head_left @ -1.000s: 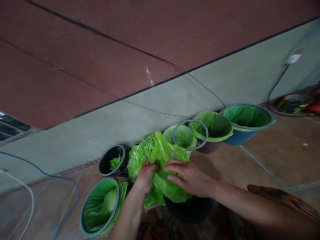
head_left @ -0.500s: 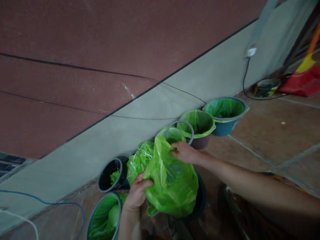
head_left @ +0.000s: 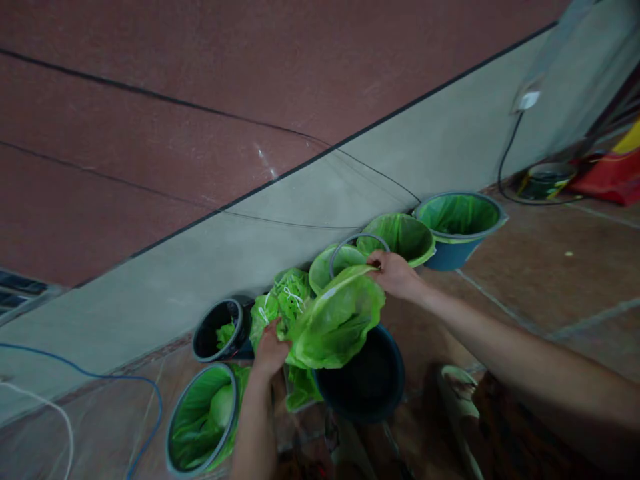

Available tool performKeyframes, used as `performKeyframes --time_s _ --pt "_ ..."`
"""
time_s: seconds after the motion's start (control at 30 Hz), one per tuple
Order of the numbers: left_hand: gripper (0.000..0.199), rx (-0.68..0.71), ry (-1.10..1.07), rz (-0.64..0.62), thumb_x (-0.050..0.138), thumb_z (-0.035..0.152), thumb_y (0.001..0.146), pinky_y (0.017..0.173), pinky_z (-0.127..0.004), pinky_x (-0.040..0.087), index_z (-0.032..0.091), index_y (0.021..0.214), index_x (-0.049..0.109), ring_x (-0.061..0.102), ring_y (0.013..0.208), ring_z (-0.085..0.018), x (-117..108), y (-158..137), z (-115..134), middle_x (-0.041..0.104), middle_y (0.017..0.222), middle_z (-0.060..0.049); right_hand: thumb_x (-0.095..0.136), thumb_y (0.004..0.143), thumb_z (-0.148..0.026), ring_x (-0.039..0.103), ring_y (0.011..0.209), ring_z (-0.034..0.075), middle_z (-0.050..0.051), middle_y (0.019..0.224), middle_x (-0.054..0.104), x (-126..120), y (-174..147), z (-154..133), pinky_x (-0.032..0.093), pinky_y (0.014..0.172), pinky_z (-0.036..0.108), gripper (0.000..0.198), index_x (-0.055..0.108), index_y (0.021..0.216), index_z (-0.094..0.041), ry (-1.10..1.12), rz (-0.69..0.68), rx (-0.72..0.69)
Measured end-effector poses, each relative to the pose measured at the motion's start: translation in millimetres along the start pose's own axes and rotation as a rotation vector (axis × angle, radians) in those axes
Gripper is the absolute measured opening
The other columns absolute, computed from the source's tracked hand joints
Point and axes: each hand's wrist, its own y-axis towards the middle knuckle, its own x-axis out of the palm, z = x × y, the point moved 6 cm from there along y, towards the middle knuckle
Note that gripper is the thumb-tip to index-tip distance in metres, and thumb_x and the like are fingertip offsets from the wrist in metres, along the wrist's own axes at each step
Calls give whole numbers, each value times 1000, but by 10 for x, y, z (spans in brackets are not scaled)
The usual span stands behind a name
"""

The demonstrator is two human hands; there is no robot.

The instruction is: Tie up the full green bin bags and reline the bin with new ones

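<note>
Between my two hands a green plastic bag [head_left: 337, 320] is stretched, its mouth spread and facing upward. My left hand [head_left: 271, 350] is closed on the bag's left edge. At the opposite edge my right hand [head_left: 393, 272] pinches the rim between thumb and fingers. Under the bag stands a dark bucket [head_left: 367, 383], unlined, partly covered by the bag. Tied green bags [head_left: 285, 297] with white strings sit just beyond my left hand. A bucket lined in pale green [head_left: 325, 267], its grey handle [head_left: 357, 240] raised, is behind the stretched bag.
Along the wall [head_left: 280, 233] stand a green-lined bucket [head_left: 415, 243] and a blue one [head_left: 455, 253], also lined. At left are a black bucket [head_left: 200, 340] and another lined bucket [head_left: 173, 427]. A blue hose [head_left: 120, 377] lies on the tiled floor. A red dustpan [head_left: 610, 177] is far right.
The bag has gone from puffed out and hanging over the dark bucket to flatter, with its mouth spread. More of the bucket's inside shows. My right hand has shifted slightly up and right.
</note>
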Motion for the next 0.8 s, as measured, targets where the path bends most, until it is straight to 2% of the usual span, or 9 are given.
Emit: performKeyframes --time_s 0.07,0.17,0.23,0.3,0.43,0.53,0.63,0.7,0.8 --pt "70 141 -47 63 59 10 74 112 -35 41 16 143 49 51 135 -23 134 -26 273 54 148 -12 62 72 -10 61 74 17 3 78 69 145 -64 -120 43 68 26 11 65 79 -18 51 -47 -35" --pt "64 314 -130 95 63 18 80 112 -34 42 20 142 50 55 130 -22 364 -136 676 59 142 -8 61 73 -12 60 73 16 3 79 68 327 -165 -283 43 69 27 8 63 79 -18 122 -90 -76" --pt "52 348 -61 139 64 24 83 111 -34 43 18 135 58 58 125 -23 454 -206 852 63 136 -9 59 75 -13 59 71 15 2 78 68 405 -216 -359 43 69 27 7 62 79 -18 156 -110 -102" --pt "39 334 65 201 57 24 89 111 -34 43 19 127 64 59 123 -23 458 -249 939 66 133 -9 57 74 -11 58 70 15 1 77 67 433 -243 -398 43 69 27 10 61 79 -18 164 -119 -124" --pt "46 257 245 312 40 15 94 109 -35 44 18 134 62 61 123 -24 267 -262 907 65 136 -9 51 66 -2 60 77 17 3 84 68 348 -237 -382 43 72 27 25 62 81 -19 37 -59 -169" --pt "52 193 296 346 40 14 94 105 -37 47 16 143 54 63 120 -26 94 -245 793 63 139 -12 50 64 -1 61 84 19 6 92 67 249 -210 -335 42 74 28 28 63 83 -19 -149 8 -202" --pt "53 105 326 409 42 16 93 100 -38 50 15 144 53 66 115 -28 -89 -242 653 64 137 -15 50 69 -4 60 80 20 7 94 66 180 -168 -264 40 70 28 27 64 86 -19 -269 20 -167" --pt "52 41 337 476 42 18 94 95 -39 52 14 144 54 69 109 -30 -225 -258 558 67 131 -18 50 70 -3 61 78 19 8 95 66 133 -138 -229 40 70 28 27 65 87 -18 -313 21 -139" --pt "51 -46 324 567 43 19 93 89 -40 53 12 142 55 72 98 -31 -421 -297 401 74 112 -19 50 70 -2 62 81 20 9 98 67 36 -98 -198 41 71 28 31 67 91 -17 -355 48 -113"
